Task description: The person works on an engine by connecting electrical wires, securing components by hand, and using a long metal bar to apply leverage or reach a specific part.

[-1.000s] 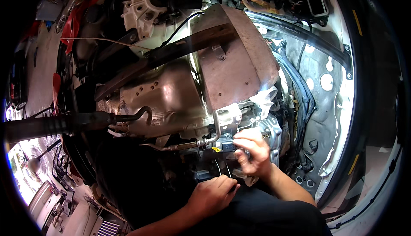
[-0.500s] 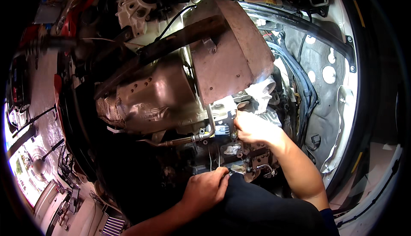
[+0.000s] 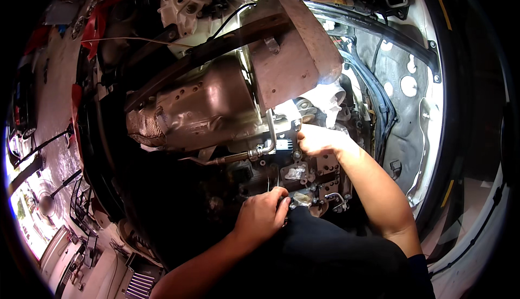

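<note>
My left hand [image 3: 261, 211] is closed low in the middle of the engine bay. Two thin, pale metal prongs [image 3: 278, 178] stick up from its fingertips toward the engine, and their lower end is hidden in the hand. Further up and to the right, my right hand [image 3: 319, 139] is brightly lit. Its fingers are curled against the engine beside a bolt head [image 3: 297, 124], and what they hold, if anything, is hidden. Left of these fingers sit a bent metal pipe [image 3: 271, 131] and a small label with dark bars [image 3: 283, 145].
A brown metal heat shield [image 3: 203, 109] and a larger flat shield [image 3: 281, 71] cover much of the engine. A dark crossbar [image 3: 216, 49] runs diagonally above them. On the right are bundled hoses [image 3: 374, 82] and the car's inner wall [image 3: 403, 120].
My left hand has moved a little upward, and less of the prongs shows. The whole view has shifted slightly. My right hand stays at the same spot on the engine.
</note>
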A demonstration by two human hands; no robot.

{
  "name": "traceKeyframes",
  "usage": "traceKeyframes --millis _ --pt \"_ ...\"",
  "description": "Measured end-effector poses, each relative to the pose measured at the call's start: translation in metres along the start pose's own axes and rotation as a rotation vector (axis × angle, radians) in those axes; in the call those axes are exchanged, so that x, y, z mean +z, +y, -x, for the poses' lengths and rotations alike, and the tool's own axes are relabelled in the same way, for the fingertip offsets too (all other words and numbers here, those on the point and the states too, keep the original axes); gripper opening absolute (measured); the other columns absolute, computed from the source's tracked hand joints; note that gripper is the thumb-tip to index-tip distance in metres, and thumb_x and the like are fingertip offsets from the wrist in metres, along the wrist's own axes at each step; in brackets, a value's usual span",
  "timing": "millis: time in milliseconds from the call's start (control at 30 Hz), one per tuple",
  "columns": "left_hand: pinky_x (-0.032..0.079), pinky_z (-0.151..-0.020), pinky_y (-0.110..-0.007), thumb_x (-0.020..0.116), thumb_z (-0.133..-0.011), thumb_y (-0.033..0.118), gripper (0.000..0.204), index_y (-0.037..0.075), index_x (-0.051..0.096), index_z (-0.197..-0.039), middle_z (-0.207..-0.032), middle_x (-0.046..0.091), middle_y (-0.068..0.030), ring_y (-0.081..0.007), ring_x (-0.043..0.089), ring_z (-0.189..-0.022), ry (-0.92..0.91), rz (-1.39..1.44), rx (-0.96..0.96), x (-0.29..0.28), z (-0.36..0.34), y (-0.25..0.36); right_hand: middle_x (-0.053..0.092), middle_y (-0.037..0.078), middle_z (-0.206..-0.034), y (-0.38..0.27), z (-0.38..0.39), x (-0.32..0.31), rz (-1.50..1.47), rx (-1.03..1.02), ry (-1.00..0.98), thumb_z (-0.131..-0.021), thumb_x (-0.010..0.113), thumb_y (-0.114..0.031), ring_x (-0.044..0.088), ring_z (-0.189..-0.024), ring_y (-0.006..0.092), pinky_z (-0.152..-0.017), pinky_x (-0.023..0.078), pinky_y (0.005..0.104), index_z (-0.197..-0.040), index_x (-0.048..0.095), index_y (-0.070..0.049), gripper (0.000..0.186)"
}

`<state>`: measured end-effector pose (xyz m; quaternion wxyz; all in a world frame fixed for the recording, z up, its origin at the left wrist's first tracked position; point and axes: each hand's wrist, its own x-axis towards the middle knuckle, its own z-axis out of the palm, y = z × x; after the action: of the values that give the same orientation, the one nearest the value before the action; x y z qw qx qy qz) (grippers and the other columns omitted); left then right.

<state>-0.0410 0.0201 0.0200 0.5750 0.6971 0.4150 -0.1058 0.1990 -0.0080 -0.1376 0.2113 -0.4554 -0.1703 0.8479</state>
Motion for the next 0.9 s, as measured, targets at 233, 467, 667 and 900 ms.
traceKeyframes --millis 233,467,667,900 --pt "0.053 -0.071 -0.040 0.064 -0.088 0.016 0.018 0.002 0.066 -0.098 -0.085 0.069 -0.0174 -0.0335 0.068 -0.079 0.059 0.050 0.049 0.004 0.002 -0.005 0.047 -0.003 -0.081 0.031 0.011 0.005 0.231 -0.331 0.197 -0.082 0.058 -0.008 0.035 -0.054 0.0040 -0.045 0.031 0.0194 -0.103 0.048 -0.010 0.023" --pt "0.051 -0.076 -0.038 0.067 -0.085 0.013 0.025 0.002 0.064 -0.107 -0.096 0.060 -0.0123 -0.0308 0.064 -0.088 0.099 -0.030 0.187 -0.005 0.005 0.004 0.065 0.017 -0.096 -0.021 0.093 0.081 0.783 -0.646 1.068 -0.082 0.062 -0.002 0.066 -0.087 0.0305 -0.080 0.052 0.0357 -0.096 0.070 0.003 0.016" --pt "0.050 -0.075 -0.038 0.066 -0.085 0.012 0.023 0.002 0.064 -0.106 -0.091 0.060 -0.0124 -0.0309 0.061 -0.085 -0.002 -0.096 0.221 0.001 0.008 -0.005 0.067 0.012 -0.092 0.049 0.116 0.134 0.689 -0.460 0.865 -0.075 0.072 -0.006 0.065 -0.087 0.0292 -0.080 0.051 0.0388 -0.086 0.070 -0.001 0.012" --pt "0.048 -0.072 -0.040 0.064 -0.086 0.010 0.020 0.002 0.063 -0.104 -0.086 0.060 -0.0126 -0.0311 0.060 -0.082 0.012 -0.148 0.263 0.003 0.011 -0.007 0.067 0.006 -0.091 0.055 0.093 0.145 0.954 -0.518 0.822 -0.077 0.072 -0.014 0.062 -0.087 0.0250 -0.079 0.046 0.0372 -0.096 0.071 -0.009 0.019"
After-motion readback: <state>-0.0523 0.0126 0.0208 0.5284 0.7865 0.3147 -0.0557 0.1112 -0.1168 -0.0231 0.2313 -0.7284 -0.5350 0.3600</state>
